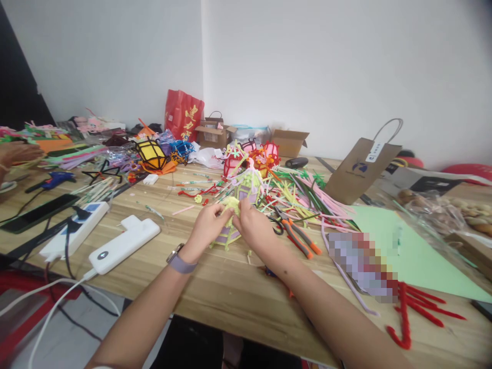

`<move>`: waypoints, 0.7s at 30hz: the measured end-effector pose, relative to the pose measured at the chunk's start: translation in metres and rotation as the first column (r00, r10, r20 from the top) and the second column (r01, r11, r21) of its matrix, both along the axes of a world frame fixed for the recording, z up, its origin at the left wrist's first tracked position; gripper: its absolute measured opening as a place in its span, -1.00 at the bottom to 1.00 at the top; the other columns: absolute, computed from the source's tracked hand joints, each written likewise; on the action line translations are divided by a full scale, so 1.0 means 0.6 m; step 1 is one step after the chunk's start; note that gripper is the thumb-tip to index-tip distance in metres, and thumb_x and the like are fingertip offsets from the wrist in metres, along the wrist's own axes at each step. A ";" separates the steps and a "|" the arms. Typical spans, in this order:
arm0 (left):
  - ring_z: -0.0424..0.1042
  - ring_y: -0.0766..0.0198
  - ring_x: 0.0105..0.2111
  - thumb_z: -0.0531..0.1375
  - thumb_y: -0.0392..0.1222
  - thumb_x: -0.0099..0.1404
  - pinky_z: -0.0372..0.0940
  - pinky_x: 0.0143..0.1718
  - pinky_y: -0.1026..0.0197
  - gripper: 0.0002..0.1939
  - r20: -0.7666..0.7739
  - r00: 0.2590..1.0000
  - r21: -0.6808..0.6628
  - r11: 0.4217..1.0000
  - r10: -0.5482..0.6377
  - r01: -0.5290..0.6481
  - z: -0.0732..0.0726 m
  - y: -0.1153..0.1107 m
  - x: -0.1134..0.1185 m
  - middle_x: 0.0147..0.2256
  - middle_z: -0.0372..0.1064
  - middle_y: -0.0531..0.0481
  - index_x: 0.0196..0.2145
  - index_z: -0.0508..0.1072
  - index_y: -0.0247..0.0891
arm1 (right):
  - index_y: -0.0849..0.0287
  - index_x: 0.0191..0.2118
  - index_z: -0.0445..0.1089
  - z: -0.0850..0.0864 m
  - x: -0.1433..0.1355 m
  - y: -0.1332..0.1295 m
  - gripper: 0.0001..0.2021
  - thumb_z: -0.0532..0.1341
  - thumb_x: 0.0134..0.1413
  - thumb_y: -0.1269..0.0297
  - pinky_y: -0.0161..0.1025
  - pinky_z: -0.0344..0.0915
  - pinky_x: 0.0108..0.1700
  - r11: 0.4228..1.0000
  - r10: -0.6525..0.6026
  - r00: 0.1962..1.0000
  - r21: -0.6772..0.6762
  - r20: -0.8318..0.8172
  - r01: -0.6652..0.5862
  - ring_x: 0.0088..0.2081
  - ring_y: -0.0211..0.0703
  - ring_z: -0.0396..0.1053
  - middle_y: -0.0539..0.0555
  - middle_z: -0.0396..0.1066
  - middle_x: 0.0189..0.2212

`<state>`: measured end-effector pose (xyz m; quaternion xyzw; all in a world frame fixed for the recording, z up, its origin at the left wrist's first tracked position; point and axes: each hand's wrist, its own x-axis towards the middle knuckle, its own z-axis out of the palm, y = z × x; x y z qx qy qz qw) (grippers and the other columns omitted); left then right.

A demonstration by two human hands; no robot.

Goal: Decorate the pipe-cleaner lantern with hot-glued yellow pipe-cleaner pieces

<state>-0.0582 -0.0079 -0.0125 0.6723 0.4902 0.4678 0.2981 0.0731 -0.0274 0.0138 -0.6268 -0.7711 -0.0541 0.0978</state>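
Between both hands is a fuzzy yellow-green pipe-cleaner piece, pinched by my left hand at its left edge and my right hand at its right. Just under the fingers stands a small lantern with lilac panels and yellow-green pipe-cleaner edges; its upper part is partly hidden, and I cannot tell whether the piece is joined to it. Close behind stands a similar lantern with a yellow-green top and pink trim. Orange-handled pliers lie right of my right hand, beside black-handled scissors.
A white power bank and power strip lie left, with cables over the table edge. Loose pipe cleaners spread behind. Right are a paper bag, green sheet and phone. Another person's hand is far left.
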 end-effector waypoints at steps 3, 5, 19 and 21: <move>0.07 0.36 -0.57 0.09 0.01 0.18 -0.05 -0.55 0.31 -0.65 -0.014 1.000 -0.002 1.000 0.002 -0.002 0.000 0.001 0.001 -0.64 0.08 0.13 -0.64 0.19 -0.24 | 0.30 -0.04 0.14 -0.002 -0.002 0.001 -0.80 0.00 0.28 0.32 -0.28 0.28 -0.40 1.000 0.002 1.000 0.003 -0.006 -0.002 -0.27 0.00 0.52 0.22 0.50 -0.29; 0.08 0.36 -0.56 0.08 0.00 0.18 -0.05 -0.54 0.30 -0.65 -0.029 1.000 -0.006 1.000 0.010 -0.011 0.000 0.003 0.001 -0.64 0.08 0.13 -0.64 0.18 -0.24 | 0.29 -0.05 0.14 -0.003 -0.005 0.001 -0.80 0.00 0.28 0.31 -0.27 0.27 -0.41 1.000 0.003 1.000 0.003 -0.008 -0.003 -0.28 0.01 0.52 0.23 0.50 -0.29; 0.12 0.36 -0.56 0.13 -0.03 0.17 -0.01 -0.52 0.29 -0.71 0.059 0.994 -0.079 0.993 -0.087 0.092 0.006 0.000 -0.002 -0.61 0.12 0.15 -0.58 0.26 -0.25 | 0.20 -0.08 0.27 -0.002 0.057 0.028 -0.70 0.21 0.02 0.34 -0.11 0.31 -0.08 0.899 0.400 0.843 0.331 -0.359 -0.285 -0.11 -0.02 0.33 0.19 0.30 -0.14; 0.13 0.36 -0.56 0.14 -0.03 0.16 -0.01 -0.51 0.29 -0.72 0.051 0.995 -0.084 0.993 -0.082 0.086 0.008 -0.001 0.001 -0.61 0.13 0.14 -0.58 0.28 -0.25 | 0.23 -0.03 0.26 -0.010 0.047 0.026 -0.68 0.17 0.04 0.38 -0.08 0.31 -0.05 0.899 0.399 0.852 0.326 -0.338 -0.292 -0.09 0.01 0.32 0.22 0.27 -0.12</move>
